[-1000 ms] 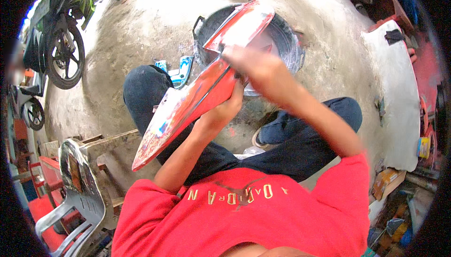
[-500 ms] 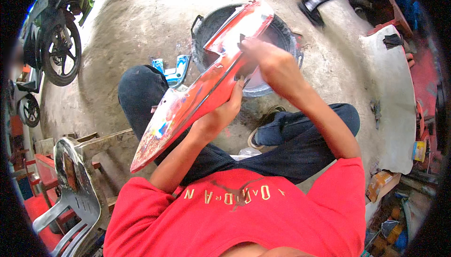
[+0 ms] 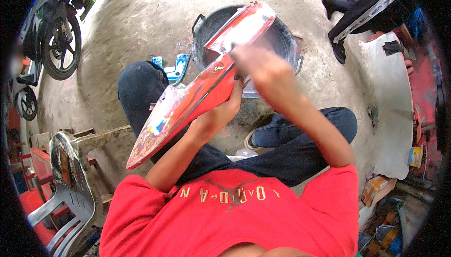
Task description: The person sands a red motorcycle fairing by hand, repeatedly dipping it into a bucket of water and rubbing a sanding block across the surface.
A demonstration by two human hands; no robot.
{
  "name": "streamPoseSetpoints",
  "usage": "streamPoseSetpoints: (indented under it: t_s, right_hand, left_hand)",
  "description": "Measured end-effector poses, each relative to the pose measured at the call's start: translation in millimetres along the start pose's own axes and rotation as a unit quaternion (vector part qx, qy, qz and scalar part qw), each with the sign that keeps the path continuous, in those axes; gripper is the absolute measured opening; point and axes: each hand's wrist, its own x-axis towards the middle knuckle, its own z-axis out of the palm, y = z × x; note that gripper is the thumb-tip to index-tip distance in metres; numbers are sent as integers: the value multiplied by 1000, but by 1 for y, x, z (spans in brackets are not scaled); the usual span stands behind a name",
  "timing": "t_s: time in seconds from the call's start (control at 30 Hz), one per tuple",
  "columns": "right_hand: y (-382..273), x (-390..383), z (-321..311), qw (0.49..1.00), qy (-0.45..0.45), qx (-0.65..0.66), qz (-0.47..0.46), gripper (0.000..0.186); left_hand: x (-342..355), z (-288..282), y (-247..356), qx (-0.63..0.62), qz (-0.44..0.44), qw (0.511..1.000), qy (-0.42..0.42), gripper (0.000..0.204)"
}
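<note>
Fingers first: the right hand [image 3: 263, 69] is blurred with motion, its fingers curled down onto the upper face of the long red glossy plastic motorcycle fairing panel [image 3: 202, 97], though whether they pinch a cloth or pad I cannot tell. Compared with half a second ago, that hand has slid a little down the panel toward the person, and the panel's upper tip sits a touch higher over the tub, so the rubbing stroke looks to be in full swing rather than finished. The left hand [image 3: 221, 114] cups the panel from below, fingers wrapped around its lower edge, propping it slantwise across the left knee. Beyond the panel's upper end sits a round dark plastic tub [image 3: 286, 38] on the concrete floor [image 3: 141, 27], with a small blue and white plastic part [image 3: 176, 69] lying just beside it. Newly in view at upper right is another person's dark trouser leg [image 3: 366, 10], standing near the tub but apart from the work. At left, a parked motorcycle [image 3: 58, 31]; a grey metal chair [image 3: 70, 172] stands close to the left elbow.
</note>
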Motion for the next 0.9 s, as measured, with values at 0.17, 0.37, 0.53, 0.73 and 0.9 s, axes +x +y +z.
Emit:
streamPoseSetpoints:
  t_s: [0.17,0.37,0.53,0.73,0.9]
  right_hand:
    - [-31,5,-6,998,13,-29,-58,39]
    - [18,-4,3,998,2,-54,22,42]
    - [-34,4,-16,999,18,8,-36,40]
    - [-29,3,-6,999,6,8,-46,40]
    - [37,-1,8,997,-11,-59,46,37]
  left_hand:
    - [-3,1,-2,-9,-109,991,-79,40]
    - [1,5,0,65,13,998,-2,34]
    - [-27,44,-57,192,86,970,125,30]
    - [-8,1,-8,3,-47,999,-17,43]
    - [-1,-2,0,-35,-110,988,-101,51]
